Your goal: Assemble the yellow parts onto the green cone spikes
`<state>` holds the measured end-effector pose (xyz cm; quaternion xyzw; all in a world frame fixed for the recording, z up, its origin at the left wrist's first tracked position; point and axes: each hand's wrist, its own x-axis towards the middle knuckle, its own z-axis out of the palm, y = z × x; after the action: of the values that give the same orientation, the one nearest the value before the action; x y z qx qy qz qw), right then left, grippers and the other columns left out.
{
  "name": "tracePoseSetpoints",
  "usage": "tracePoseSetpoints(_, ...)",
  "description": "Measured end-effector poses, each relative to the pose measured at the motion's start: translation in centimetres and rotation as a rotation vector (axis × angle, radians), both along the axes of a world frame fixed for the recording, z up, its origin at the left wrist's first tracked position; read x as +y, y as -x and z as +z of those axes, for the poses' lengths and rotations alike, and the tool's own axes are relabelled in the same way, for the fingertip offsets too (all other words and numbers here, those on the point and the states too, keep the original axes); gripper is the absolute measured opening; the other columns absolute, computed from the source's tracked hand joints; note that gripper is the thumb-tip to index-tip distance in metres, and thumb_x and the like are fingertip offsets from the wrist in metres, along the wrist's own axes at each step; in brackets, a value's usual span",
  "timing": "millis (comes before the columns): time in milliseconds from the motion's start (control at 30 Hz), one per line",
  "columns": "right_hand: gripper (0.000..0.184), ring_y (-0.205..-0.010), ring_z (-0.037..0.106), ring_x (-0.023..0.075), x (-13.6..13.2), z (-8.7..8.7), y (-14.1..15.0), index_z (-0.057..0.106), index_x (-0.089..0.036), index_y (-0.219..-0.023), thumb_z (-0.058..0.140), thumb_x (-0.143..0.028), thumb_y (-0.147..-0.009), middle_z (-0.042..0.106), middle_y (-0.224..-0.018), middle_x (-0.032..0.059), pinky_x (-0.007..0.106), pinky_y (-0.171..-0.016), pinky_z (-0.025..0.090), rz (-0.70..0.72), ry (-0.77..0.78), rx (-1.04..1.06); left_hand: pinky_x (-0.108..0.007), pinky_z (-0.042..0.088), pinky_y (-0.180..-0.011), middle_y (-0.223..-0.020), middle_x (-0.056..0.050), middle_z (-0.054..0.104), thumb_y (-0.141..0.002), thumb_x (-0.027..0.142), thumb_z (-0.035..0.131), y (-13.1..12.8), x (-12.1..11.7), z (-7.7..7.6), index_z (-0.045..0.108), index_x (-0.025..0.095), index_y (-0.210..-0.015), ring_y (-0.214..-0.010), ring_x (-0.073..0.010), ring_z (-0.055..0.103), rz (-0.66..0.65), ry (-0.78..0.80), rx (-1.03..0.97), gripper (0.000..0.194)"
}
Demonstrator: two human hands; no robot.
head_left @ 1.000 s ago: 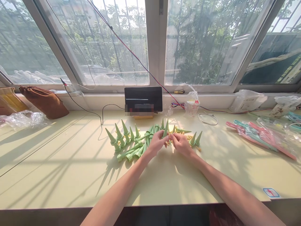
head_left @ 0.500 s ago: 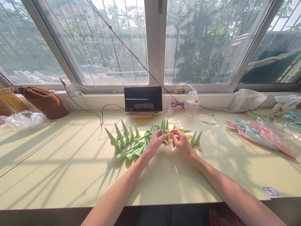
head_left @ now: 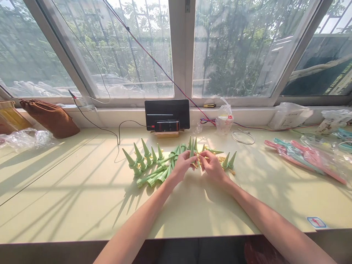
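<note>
My left hand (head_left: 182, 165) is closed around a green plant watering spike (head_left: 191, 151), its pointed end up. Fingertips of my right hand (head_left: 212, 165) are pinched together close to the spike's lower part; whatever they hold is too small and hidden to make out. Left of my hands several green cone-tipped spikes (head_left: 146, 148) stand upright in a row. In front of them green spikes (head_left: 154, 180) lie in a pile with ribbed caps toward me. Two more upright spikes (head_left: 229, 160) stand right of my right hand, among small yellow pieces (head_left: 221, 160).
A tablet (head_left: 167, 110) with a phone (head_left: 167, 126) before it stands by the window. A plastic cup in a bag (head_left: 224, 121) and a coiled cable (head_left: 243, 137) are right of it. Pink and teal plastic items (head_left: 302, 156) lie far right. A brown pouch (head_left: 51, 117) is left.
Both hands stay almost in place at the spike, with only slight finger movement. The view has shifted slightly.
</note>
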<state>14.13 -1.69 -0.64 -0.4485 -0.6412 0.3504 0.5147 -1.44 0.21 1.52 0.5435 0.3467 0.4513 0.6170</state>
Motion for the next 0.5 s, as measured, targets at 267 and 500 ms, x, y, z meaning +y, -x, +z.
tracePoseSetpoints(267, 0.029, -0.048, 0.052, 0.0150, 0.26, -0.22, -0.30, 0.049, -0.022, -0.080, 0.051, -0.048, -0.093, 0.052, -0.057, -0.0036, 0.029, -0.050, 0.040, 0.001, 0.011, -0.026, -0.023, 0.042, -0.050, -0.070, -0.002, 0.058, -0.073, 0.034, 0.074, -0.05, -0.02, -0.01, 0.060, 0.014, -0.084, -0.060, -0.0104, 0.054, 0.015, -0.008, 0.023, 0.026)
tracePoseSetpoints(500, 0.030, -0.046, 0.048, 0.0143, 0.01, 0.27, -0.27, 0.048, -0.022, -0.080, 0.051, -0.050, -0.092, 0.048, -0.053, -0.0049, 0.028, -0.049, 0.038, 0.001, 0.030, -0.013, -0.024, 0.044, -0.050, -0.072, -0.002, 0.057, -0.075, 0.042, 0.073, -0.19, -0.07, -0.12, 0.061, 0.015, -0.084, -0.059, -0.0103, 0.054, 0.038, -0.107, 0.087, 0.032)
